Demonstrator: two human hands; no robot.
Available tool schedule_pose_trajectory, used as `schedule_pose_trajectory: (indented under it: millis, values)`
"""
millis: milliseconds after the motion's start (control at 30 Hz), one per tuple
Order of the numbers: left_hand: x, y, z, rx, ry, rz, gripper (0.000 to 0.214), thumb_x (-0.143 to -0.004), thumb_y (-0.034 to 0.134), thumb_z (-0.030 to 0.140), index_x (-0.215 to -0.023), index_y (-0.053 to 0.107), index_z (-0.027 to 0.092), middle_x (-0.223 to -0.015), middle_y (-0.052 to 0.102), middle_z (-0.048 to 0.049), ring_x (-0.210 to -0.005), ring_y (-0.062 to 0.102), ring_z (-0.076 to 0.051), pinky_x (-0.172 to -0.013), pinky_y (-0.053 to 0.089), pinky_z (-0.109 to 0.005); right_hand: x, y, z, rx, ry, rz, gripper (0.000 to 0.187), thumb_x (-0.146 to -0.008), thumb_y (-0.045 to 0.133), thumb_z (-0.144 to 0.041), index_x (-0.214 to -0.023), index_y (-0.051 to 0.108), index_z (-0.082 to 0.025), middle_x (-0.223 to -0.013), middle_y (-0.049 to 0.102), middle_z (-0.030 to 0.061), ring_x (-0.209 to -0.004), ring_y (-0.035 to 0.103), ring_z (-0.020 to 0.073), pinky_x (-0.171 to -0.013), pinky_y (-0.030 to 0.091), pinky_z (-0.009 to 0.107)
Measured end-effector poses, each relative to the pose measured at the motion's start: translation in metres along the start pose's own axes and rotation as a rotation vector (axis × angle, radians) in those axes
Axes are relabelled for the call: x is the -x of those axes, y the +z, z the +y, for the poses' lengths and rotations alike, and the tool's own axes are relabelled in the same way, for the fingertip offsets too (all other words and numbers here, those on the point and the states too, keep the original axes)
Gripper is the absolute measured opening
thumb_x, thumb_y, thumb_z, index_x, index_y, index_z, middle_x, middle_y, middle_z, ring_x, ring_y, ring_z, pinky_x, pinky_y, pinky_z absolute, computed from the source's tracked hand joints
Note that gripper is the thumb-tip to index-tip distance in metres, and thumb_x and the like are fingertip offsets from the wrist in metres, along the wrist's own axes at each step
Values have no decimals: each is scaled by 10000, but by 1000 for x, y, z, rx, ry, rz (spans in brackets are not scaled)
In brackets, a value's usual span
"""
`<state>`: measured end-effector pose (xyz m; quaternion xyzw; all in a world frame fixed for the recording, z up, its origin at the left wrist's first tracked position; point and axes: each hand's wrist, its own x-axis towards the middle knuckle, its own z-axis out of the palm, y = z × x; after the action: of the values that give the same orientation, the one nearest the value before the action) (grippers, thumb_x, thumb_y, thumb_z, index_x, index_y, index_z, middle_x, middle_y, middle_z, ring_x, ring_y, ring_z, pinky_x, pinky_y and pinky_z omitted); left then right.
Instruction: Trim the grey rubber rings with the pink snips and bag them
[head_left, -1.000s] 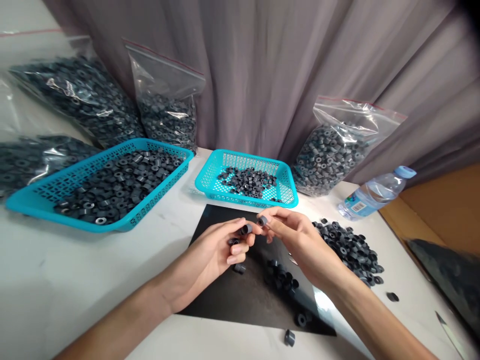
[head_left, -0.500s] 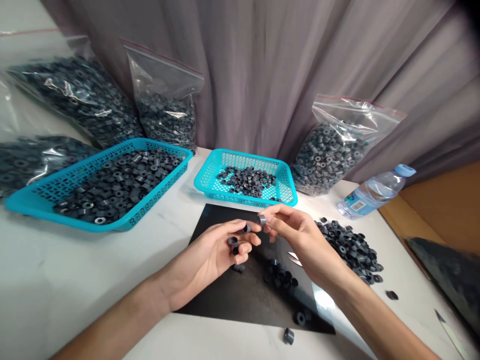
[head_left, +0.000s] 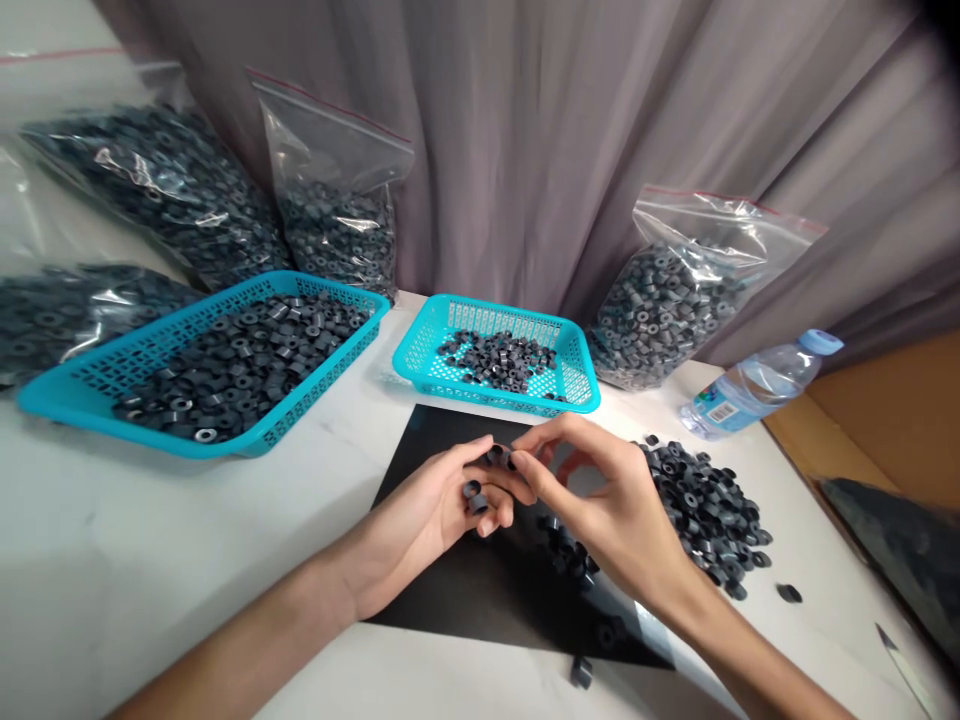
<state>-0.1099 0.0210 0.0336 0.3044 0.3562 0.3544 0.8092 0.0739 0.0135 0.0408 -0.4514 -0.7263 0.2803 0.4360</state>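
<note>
Palm up, my left hand [head_left: 442,510] is curled around several small dark grey plastic rings [head_left: 475,497], some in the palm and one by the index finger. My right hand [head_left: 600,485] pinches a dark ring [head_left: 507,458] between thumb and forefinger, right at the left fingertips. Both hands are over a black mat [head_left: 480,600]. A small cluster of rings [head_left: 570,560] lies on the mat, partly hidden by my right hand. To the right of that hand spreads a larger pile of rings [head_left: 712,515].
Behind the mat stands a turquoise basket [head_left: 495,402] with some rings; a fuller turquoise basket [head_left: 150,440] is at left. Bags of rings [head_left: 337,230] line the curtain. A water bottle [head_left: 757,385] stands tilted in view at right. A pointed blade [head_left: 904,665] lies near the right edge.
My right hand has moved down and left, bringing its ring to the fingers of my left hand. The rings in the left palm have shifted slightly.
</note>
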Motion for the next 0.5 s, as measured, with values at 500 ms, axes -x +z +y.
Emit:
schedule_pose_trajectory:
  millis: [500]
  values:
    - [-1, 1, 0, 163, -76, 40, 222, -964, 555, 225, -848, 701, 104, -776, 715, -106, -667, 583, -130, -620, 473, -221, -7, -4, 17, -68, 137, -11, 237, -944, 657, -434, -862, 713, -218, -894, 729, 51, -806, 657, 210, -666, 504, 316]
